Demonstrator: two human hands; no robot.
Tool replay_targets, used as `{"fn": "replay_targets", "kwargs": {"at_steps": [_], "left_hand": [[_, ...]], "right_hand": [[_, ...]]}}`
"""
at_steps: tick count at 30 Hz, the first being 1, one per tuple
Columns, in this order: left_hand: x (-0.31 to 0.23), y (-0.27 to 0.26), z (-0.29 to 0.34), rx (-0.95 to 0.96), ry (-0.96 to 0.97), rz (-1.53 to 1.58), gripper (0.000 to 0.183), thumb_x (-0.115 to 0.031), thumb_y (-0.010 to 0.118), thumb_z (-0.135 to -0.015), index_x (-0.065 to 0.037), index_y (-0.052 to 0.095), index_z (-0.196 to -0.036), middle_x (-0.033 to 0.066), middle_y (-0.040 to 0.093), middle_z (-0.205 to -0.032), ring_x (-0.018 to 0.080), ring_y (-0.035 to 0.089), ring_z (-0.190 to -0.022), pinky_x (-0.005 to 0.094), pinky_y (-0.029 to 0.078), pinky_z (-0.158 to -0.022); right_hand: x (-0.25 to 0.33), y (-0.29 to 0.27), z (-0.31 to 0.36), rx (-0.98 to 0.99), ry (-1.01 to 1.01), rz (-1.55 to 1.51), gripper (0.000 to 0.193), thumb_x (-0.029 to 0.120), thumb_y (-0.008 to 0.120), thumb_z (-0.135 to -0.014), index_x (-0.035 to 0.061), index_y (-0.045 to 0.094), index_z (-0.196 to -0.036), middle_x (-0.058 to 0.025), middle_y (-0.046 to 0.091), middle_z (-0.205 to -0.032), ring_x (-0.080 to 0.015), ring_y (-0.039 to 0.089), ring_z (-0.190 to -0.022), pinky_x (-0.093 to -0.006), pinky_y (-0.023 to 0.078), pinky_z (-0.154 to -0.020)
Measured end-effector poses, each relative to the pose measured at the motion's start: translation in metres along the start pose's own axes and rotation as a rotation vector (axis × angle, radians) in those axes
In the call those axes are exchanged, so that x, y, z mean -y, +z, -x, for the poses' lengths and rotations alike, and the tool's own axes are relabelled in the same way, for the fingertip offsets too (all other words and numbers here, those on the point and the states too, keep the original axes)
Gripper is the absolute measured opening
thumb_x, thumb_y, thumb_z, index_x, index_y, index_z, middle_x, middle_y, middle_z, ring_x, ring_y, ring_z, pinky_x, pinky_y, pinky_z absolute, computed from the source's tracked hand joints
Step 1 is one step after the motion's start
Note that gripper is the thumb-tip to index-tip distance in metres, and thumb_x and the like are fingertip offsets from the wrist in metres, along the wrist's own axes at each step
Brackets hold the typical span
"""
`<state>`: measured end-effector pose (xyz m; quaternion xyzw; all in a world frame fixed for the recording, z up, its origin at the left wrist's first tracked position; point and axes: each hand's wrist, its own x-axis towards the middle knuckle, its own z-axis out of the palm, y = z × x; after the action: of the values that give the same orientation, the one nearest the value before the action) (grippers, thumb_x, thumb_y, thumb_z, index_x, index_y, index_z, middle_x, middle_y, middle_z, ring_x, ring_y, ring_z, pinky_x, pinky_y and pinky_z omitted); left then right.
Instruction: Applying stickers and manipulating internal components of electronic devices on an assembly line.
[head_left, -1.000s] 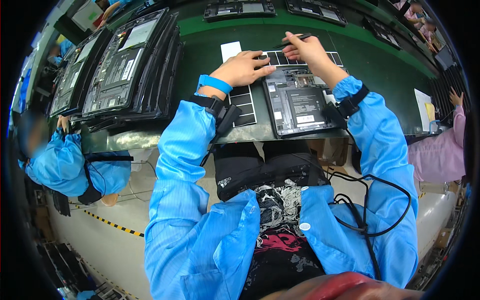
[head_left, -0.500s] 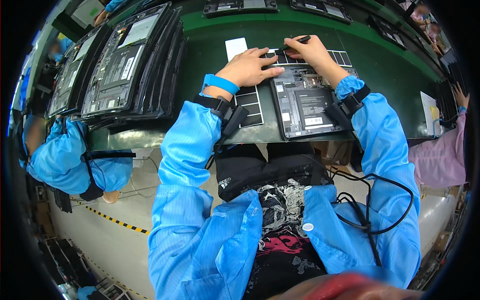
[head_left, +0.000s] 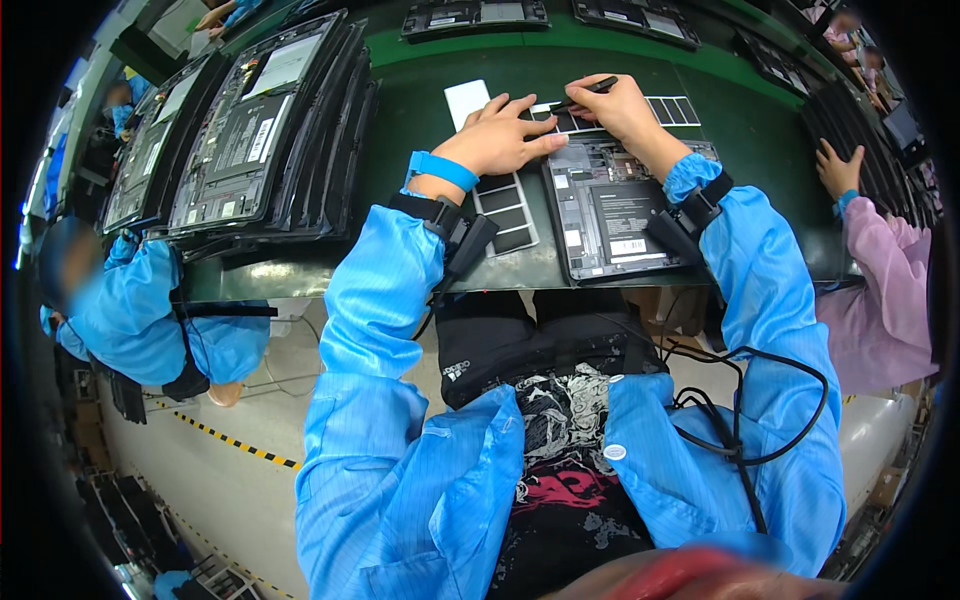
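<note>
My right hand (head_left: 615,105) pinches a slim black pen-like tool (head_left: 603,85), its tip over a strip of black rectangles framed in white (head_left: 672,111). Beside it my left hand (head_left: 498,138) lies with fingers spread, the fingertips at the strip's left part. Under that wrist, a second strip of black pads (head_left: 508,215) runs toward the table's near edge. A white card (head_left: 466,98) shows just beyond my left fingers. Close below my right hand lies an opened laptop base (head_left: 590,255), its black battery (head_left: 622,222) facing up; my right forearm covers part of it.
Stacked laptop bases (head_left: 245,140) stand at the left of the green table (head_left: 400,120). More bases (head_left: 475,16) lie along the far side. At right, a co-worker in a pink sleeve (head_left: 885,270) touches a row of dark panels (head_left: 865,150). Black cables (head_left: 770,455) hang by my right arm.
My hands stay nearly in place, the right shifting slightly. The lower strip appears slightly farther right. At right, the co-worker's hand has moved left onto the dark panels, and the white sheet there is gone from view.
</note>
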<state>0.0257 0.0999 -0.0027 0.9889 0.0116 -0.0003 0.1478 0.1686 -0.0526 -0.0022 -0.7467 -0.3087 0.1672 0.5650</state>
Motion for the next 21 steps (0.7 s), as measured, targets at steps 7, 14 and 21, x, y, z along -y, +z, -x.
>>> {"fn": "replay_targets", "kwargs": {"at_steps": [7, 14, 21], "left_hand": [[-0.003, -0.003, 0.001, 0.054, -0.039, -0.075, 0.057, -0.068, 0.032, -0.089, -0.036, 0.048, -0.133, 0.0062, 0.019, -0.154, 0.0373, 0.009, -0.141, 0.0619, 0.009, -0.108], [0.012, 0.003, -0.002, -0.064, 0.016, 0.052, 0.039, -0.049, 0.039, -0.095, -0.032, 0.06, -0.123, 0.0104, 0.033, -0.146, 0.0363, 0.023, -0.136, 0.0555, 0.018, -0.11], [-0.057, -0.028, -0.005, -0.368, 0.059, 0.649, 0.025, -0.021, 0.055, -0.092, 0.002, 0.062, -0.096, -0.0004, 0.057, -0.069, 0.0077, 0.051, -0.064, 0.0226, 0.043, -0.059]], "right_hand": [[0.006, -0.013, 0.006, -0.005, 0.03, -0.263, 0.023, 0.015, 0.065, -0.086, -0.0026, 0.065, -0.1, -0.0114, 0.068, -0.09, -0.0187, 0.067, -0.083, -0.025, 0.053, -0.072], [0.032, -0.085, 0.038, -0.049, 0.039, -0.254, 0.026, 0.022, 0.067, -0.084, -0.0007, 0.065, -0.097, -0.013, 0.069, -0.087, -0.0183, 0.068, -0.081, -0.0235, 0.052, -0.067], [0.015, -0.133, 0.091, -0.063, 0.189, -0.23, 0.03, 0.026, 0.063, -0.089, 0.0009, 0.062, -0.106, -0.01, 0.068, -0.089, -0.0084, 0.064, -0.068, -0.0177, 0.049, -0.058]]}}
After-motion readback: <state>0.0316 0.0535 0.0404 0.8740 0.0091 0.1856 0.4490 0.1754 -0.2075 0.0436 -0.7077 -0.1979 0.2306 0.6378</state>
